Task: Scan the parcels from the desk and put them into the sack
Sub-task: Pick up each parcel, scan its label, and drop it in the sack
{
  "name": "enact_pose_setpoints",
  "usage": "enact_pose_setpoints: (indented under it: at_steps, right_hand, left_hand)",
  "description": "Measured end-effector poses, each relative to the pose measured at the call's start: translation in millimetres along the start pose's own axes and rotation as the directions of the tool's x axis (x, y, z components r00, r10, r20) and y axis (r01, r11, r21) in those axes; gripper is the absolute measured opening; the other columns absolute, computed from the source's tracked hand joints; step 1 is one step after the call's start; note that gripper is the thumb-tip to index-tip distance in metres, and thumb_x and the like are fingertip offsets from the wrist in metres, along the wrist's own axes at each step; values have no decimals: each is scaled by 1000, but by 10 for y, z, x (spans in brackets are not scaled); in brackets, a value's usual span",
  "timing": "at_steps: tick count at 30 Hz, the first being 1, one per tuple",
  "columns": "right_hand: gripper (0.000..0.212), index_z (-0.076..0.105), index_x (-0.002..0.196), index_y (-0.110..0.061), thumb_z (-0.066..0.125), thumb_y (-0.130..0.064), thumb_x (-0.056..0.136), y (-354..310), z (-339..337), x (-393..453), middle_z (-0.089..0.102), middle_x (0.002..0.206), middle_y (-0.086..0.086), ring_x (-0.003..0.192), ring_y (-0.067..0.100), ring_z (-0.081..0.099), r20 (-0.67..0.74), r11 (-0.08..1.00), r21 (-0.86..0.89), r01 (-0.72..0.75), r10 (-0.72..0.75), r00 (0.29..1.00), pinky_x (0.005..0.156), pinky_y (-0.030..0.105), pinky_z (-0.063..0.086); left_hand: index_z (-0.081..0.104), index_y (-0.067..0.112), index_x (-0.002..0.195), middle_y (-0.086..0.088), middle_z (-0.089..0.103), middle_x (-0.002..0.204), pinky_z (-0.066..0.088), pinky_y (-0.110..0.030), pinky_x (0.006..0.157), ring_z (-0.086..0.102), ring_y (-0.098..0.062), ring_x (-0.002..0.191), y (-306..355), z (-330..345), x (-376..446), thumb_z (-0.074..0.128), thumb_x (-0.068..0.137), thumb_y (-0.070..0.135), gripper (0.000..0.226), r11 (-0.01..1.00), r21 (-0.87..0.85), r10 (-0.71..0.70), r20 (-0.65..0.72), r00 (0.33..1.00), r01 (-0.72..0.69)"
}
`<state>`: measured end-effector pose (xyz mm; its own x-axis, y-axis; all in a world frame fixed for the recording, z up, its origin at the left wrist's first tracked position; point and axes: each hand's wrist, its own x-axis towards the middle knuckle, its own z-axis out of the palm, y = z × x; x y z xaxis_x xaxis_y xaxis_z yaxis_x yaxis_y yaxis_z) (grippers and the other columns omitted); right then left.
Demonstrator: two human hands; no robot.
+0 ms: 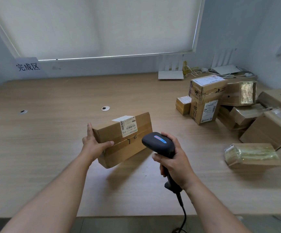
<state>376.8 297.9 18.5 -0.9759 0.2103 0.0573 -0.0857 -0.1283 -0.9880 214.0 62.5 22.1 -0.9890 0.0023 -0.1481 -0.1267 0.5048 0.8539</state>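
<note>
My left hand (94,143) grips the left end of a long brown cardboard parcel (128,145) and holds it tilted above the wooden desk (52,132), its white shipping label (128,126) facing up. My right hand (173,165) grips the handle of a black corded barcode scanner (158,142). The scanner's head sits just right of the parcel and points at it. A pile of several more cardboard parcels (237,106) lies on the desk's right side. No sack is in view.
A tape-wrapped parcel (251,155) lies alone at the right, nearer the front. Two white routers (171,71) and cables stand by the back wall. A paper sign (28,67) leans at the back left. Two cable holes (105,108) mark the desktop.
</note>
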Motion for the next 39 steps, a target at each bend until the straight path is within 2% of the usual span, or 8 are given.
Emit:
enact_pose_setpoints:
  at_steps: [9,15,19,22,24,28,33,39]
  right_hand:
    - [67,49,131,-39,73,4,84,-15,-97,-4,62,119,4,46,28,49,1,1000,-3,6,-6,1000,42,29,45]
    - [69,52,122,-52,73,1,84,-80,-137,20,61,120,-1,47,27,51,-1,998,-15,63,-63,998,44,30,46]
    - [72,49,126,-54,74,-1,83,-152,-127,67,57,122,-2,49,25,52,12,991,-76,108,-108,994,48,28,48]
    - [74,47,129,-53,75,-2,83,-198,-92,98,56,123,-6,54,20,54,62,986,-100,131,-126,990,50,28,49]
    - [75,47,128,-54,75,-2,83,-220,-43,122,57,119,-12,56,17,54,104,985,-99,139,-128,986,51,27,50]
    - [75,49,125,-55,75,1,82,-238,135,168,60,107,-27,60,18,54,198,990,-65,127,-111,974,51,28,50]
    - [73,50,122,-55,74,2,82,-207,535,170,64,105,-22,58,17,53,316,996,-11,89,-81,945,51,27,49]
    - [73,51,119,-57,72,2,82,-156,1215,7,64,103,-16,55,13,53,454,998,31,52,-61,889,50,25,48]
  left_hand:
    - [-9,46,148,-11,21,144,32,-44,106,28,-31,136,39,39,-10,84,71,22,123,1000,7,-10,-12,1000,10]
    - [-8,46,148,-11,23,142,33,-46,106,32,-32,133,57,73,-99,85,68,23,125,1000,-10,-19,-64,998,18]
    - [-5,43,149,-10,22,142,34,-42,104,34,-30,131,-3,59,-268,85,67,21,124,998,-41,-44,-147,988,39]
    - [1,44,149,-8,23,141,34,-34,92,36,-22,121,-56,23,-478,82,60,25,122,992,-110,-78,-225,971,54]
    - [4,44,148,-6,24,139,34,-32,91,32,-16,109,-83,-14,-640,72,52,32,118,987,-154,-91,-274,957,50]
    - [5,43,148,-5,27,139,42,-41,99,35,-18,109,-156,-157,-942,67,52,32,115,977,-208,-127,-371,920,51]
    - [10,43,147,-4,28,144,38,-35,94,39,-20,121,-338,-496,-1270,82,64,26,111,976,-216,-136,-522,842,24]
    - [14,42,146,1,30,135,33,-27,91,38,-11,114,-672,-1015,-1676,85,66,27,108,979,-203,-150,-705,693,5]
